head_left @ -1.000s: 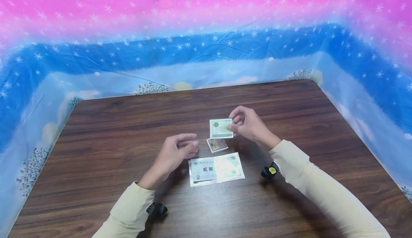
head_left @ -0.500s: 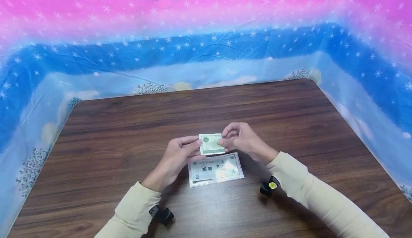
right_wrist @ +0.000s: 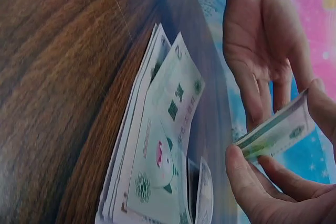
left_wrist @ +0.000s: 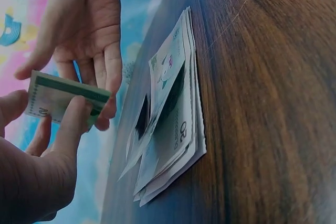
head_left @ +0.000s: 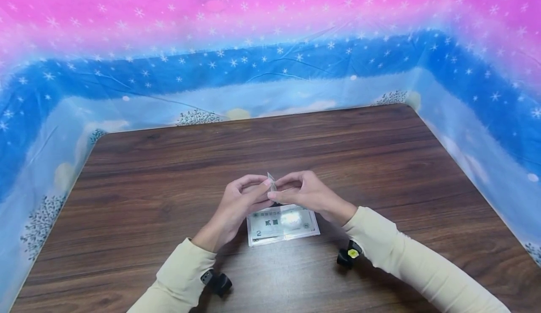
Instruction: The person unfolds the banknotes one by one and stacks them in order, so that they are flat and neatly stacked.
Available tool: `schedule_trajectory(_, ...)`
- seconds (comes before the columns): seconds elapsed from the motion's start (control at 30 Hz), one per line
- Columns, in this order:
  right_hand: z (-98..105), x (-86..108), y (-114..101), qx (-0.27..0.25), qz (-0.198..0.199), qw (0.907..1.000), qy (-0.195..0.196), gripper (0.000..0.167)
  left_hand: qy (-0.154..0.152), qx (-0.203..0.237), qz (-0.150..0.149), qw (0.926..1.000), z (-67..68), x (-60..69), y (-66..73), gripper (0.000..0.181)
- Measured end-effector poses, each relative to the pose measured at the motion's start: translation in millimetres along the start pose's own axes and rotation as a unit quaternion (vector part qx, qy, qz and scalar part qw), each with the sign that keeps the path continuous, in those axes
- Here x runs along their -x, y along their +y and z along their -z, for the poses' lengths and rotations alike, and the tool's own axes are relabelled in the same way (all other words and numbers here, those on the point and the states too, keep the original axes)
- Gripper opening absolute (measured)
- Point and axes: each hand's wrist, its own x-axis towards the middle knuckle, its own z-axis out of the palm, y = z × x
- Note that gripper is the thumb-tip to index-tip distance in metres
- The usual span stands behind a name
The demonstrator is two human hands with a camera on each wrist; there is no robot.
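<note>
A small green banknote [head_left: 271, 176], seen nearly edge-on in the head view, stands tilted between both hands above the table. My left hand [head_left: 241, 198] pinches it with thumb and fingers; the left wrist view shows its printed face [left_wrist: 65, 97]. From the other side my right hand [head_left: 310, 193] holds its edges between thumb and fingers. Just below and nearer lies a stack of pale banknotes [head_left: 281, 226], a "2" note with a cartoon face [right_wrist: 163, 161] on top and a "20" note [left_wrist: 181, 124] beneath. A small folded note [right_wrist: 206, 195] behind the stack is mostly hidden in the head view.
The dark wood-grain table [head_left: 169, 162] reaches around the hands on all sides. A pink and blue snowflake cloth [head_left: 253, 59] hangs along its back and sides. Black wrist cameras [head_left: 217, 282] hang below both sleeves, close above the tabletop.
My right hand has brought the green banknote left and nearer to my left hand, which has taken hold too. The note has turned from face-up to nearly edge-on.
</note>
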Motion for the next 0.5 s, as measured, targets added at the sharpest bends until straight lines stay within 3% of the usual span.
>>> schedule_trajectory(0.17, -1.0, 0.7, -2.5, -0.001, -0.006, 0.9999, -0.014, 0.055, -0.005, -0.009, -0.005, 0.9999, 1.6, 0.9, 1.2, 0.034)
schedule_trajectory(0.33, 3.6, 3.4, -4.9, -0.053, -0.02, 0.998, -0.027, 0.052, -0.002, -0.029, -0.001, 0.9996, 4.0, 2.3, 2.8, 0.035)
schedule_trajectory(0.5, 7.7, 4.7, -7.1, -0.057, -0.024, 0.9981, 0.005, 0.051, 0.022, -0.053, -0.006, 0.9983, 5.9, 4.3, 5.5, 0.032)
